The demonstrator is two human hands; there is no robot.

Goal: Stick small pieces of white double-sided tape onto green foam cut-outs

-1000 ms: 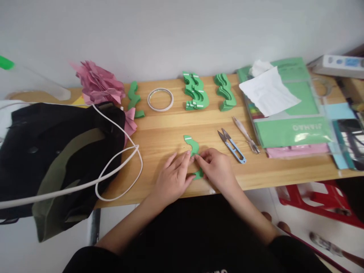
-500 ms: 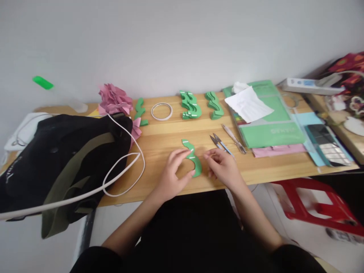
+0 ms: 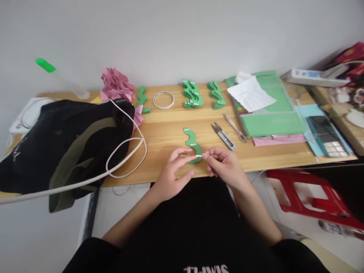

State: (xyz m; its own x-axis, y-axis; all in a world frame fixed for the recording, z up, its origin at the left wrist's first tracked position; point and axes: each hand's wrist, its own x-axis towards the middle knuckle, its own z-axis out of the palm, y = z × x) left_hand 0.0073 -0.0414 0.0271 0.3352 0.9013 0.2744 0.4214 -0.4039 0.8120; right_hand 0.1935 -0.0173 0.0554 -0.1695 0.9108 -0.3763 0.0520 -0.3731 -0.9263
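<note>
A wavy green paper piece (image 3: 191, 137) with short white strips across it lies on the wooden table in front of me. My left hand (image 3: 174, 175) is open at its lower left, thumb apart, with the index fingertip against the piece's lower part. From the right, my right hand (image 3: 224, 166) pinches the end of a small white strip (image 3: 199, 156), seemingly tape, at the piece's lower curve. Beyond that hand rest blue-handled thread snips (image 3: 223, 136) and a pen-like craft knife (image 3: 234, 128). A roll of white tape (image 3: 163, 107) lies farther back.
Stacks of green wavy pieces (image 3: 192, 94) stand near the wall, with pink paper flowers (image 3: 117, 85) to the left. A black bag (image 3: 71, 140) and a looped white cable (image 3: 125, 167) cover the left side. Green folders (image 3: 274, 125) lie right, above a red stool (image 3: 313, 197).
My right hand has moved left to the green piece's lower curve, where a white strip now shows at its fingertips. My left thumb has come off the piece. The view has tilted down slightly.
</note>
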